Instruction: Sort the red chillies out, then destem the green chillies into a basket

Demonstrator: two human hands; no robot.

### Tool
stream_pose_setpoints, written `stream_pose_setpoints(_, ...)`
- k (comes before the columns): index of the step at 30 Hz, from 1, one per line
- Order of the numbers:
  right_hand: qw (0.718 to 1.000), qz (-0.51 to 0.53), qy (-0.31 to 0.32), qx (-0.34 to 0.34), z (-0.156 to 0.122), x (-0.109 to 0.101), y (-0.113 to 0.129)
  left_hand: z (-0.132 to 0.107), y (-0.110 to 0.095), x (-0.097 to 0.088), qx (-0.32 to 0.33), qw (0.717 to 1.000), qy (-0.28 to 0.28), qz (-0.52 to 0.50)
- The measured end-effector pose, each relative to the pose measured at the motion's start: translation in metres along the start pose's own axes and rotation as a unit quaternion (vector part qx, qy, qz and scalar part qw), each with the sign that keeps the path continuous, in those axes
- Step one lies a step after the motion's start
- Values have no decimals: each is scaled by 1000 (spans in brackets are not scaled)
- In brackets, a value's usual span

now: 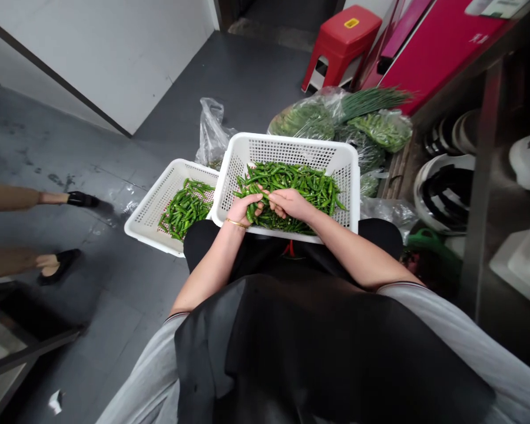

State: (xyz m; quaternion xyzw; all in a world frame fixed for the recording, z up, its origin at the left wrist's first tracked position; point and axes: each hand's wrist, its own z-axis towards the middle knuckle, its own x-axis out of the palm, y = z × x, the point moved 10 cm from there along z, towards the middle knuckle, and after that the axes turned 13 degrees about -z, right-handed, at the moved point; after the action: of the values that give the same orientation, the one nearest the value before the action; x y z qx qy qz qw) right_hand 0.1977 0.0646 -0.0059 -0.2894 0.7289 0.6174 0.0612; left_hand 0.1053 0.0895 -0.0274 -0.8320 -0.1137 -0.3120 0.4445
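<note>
A white perforated plastic basket [352, 171] rests on my lap, heaped with green chili peppers [307, 182]. Over its near left part, my left hand [246, 207] is closed around a few green chilies [252, 207]. Close beside it, my right hand [289, 202] has its fingertips pinched at a chili, apparently at its stem end; the exact grip is too small to make out. To the left and lower sits a second white basket [148, 215] with more green chilies [186, 212] in it.
Bagged leafy greens [304, 121] and long green stalks [371, 103] lie beyond the basket, near a red stool [347, 35]. At right, a metal rack [481, 176] holds bowls [446, 191]. Another person's feet [82, 199] stand on the left. A clear plastic bag [212, 132] lies behind the baskets.
</note>
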Motion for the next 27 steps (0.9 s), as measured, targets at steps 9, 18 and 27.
stream_pose_setpoints(9, 853, -517, 53, 37, 1, -19, -14, -19, -60, 0, 155, 984, -30, 84)
stream_pose_setpoints(18, 868, -474, 9, 146, 38, 1, -59, -7, -22, -19, 20, 992, -46, 118)
stream_pose_setpoints(27, 920, -392, -3, -7, -25, 7, -8, 9, 27, -10, -28, 998, -57, 29)
